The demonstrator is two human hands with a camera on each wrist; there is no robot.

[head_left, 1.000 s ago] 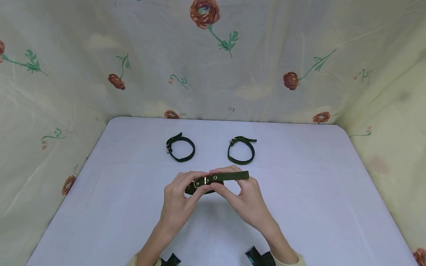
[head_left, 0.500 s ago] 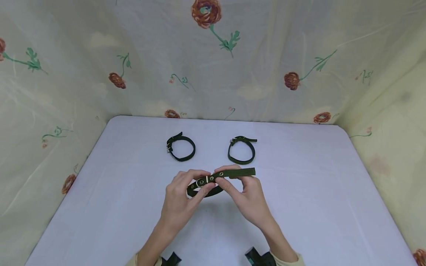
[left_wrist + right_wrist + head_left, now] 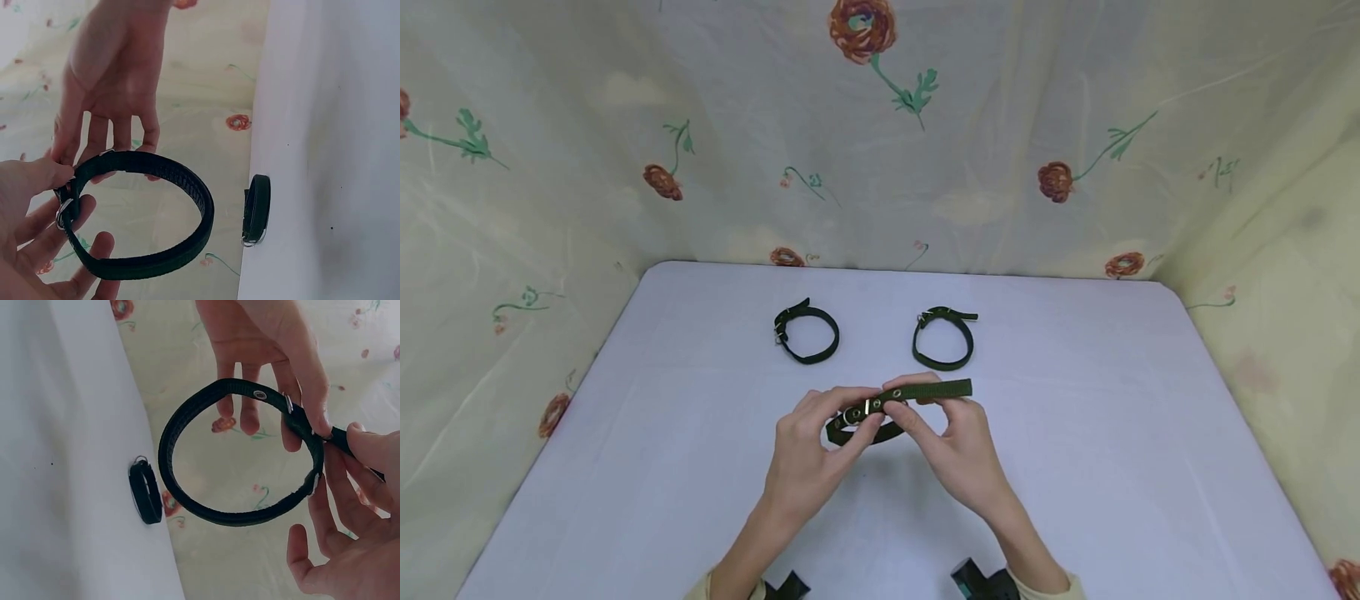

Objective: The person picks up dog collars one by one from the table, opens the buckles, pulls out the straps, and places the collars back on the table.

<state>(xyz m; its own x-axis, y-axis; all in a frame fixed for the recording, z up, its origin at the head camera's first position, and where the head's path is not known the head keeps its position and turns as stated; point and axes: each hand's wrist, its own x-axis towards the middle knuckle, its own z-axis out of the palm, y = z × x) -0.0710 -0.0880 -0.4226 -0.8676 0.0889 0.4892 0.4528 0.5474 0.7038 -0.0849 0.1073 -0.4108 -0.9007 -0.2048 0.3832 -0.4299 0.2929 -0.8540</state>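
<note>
So I've got this green strap (image 3: pixel 932 389) buckled into a loop, and it's right between my hands, a bit below the middle of the head view. My left hand (image 3: pixel 801 454) is on the frame-left side of it, thumb and fingers pinching it just beside the metal buckle (image 3: pixel 867 407). My right hand (image 3: pixel 962 454) is pinching it too, thumb and fingertips just to the right of the buckle. The loose end sticks out past my right fingers, toward the right of the frame, and the loop part sags below the buckle, partly hidden by my left thumb.

In the left wrist view the loop sits lower left, held at its left edge; in the right wrist view it's mid-frame, held at its right edge.

Two more loops, one left (image 3: pixel 811 361) and one right (image 3: pixel 942 367), lie on the white table (image 3: pixel 662 433) above my hands, well apart.
</note>
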